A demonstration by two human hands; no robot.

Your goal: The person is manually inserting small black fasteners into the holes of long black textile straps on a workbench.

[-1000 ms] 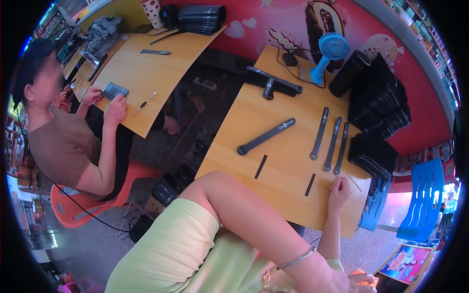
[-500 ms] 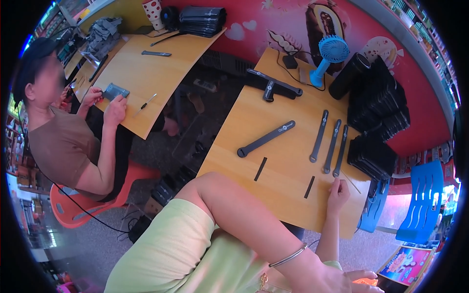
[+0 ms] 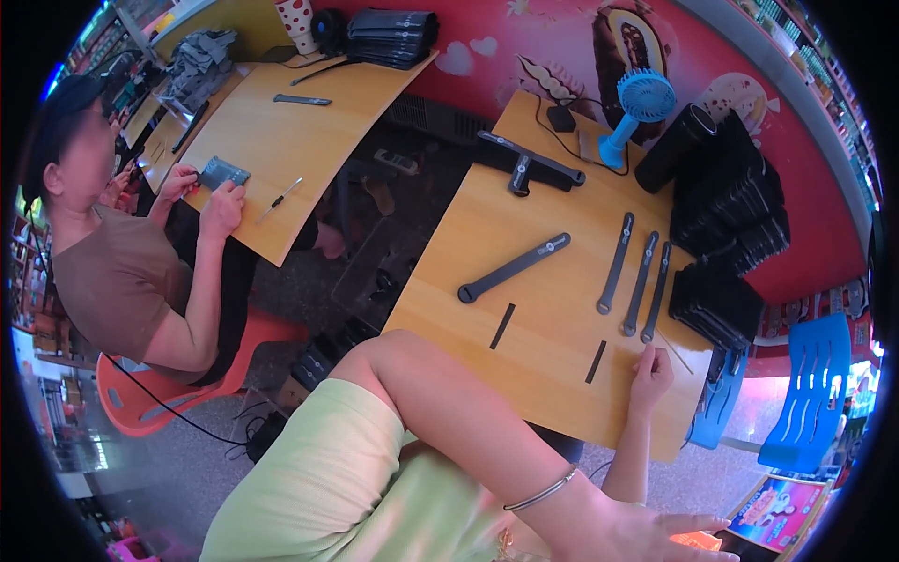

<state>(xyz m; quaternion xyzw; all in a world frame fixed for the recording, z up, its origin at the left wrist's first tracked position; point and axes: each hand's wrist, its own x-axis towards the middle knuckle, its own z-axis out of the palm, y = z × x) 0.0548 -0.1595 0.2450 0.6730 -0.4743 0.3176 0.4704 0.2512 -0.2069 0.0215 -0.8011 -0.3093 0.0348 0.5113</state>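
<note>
My left arm, with a silver bangle, crosses my body to the lower right. My left hand (image 3: 623, 532) is off the table there, fingers stretched and apart beside something orange (image 3: 698, 540), mostly hidden. On the table's right edge rests my right hand (image 3: 653, 373), its fingers curled closed; whatever is in them is hidden. Just beyond its fingertips ends the rightmost dark strap (image 3: 657, 290), round-ended with pale print, and a thin pale stick (image 3: 676, 354) lies alongside. Two similar straps (image 3: 640, 284) (image 3: 615, 265) lie parallel to it, and another strap (image 3: 513, 269) slants mid-table.
Two short black strips (image 3: 503, 326) (image 3: 596, 362) lie near the front. Piled straps (image 3: 532, 164), a blue fan (image 3: 644, 98), a black cylinder (image 3: 676, 148) and black stacks (image 3: 716, 304) stand behind. A co-worker (image 3: 131, 281) holds a dark pouch (image 3: 223, 174) at the left table.
My left hand has shifted slightly left, its fingers spread wider by the orange thing. The right hand keeps its place at the table edge. The whole view has shifted a little.
</note>
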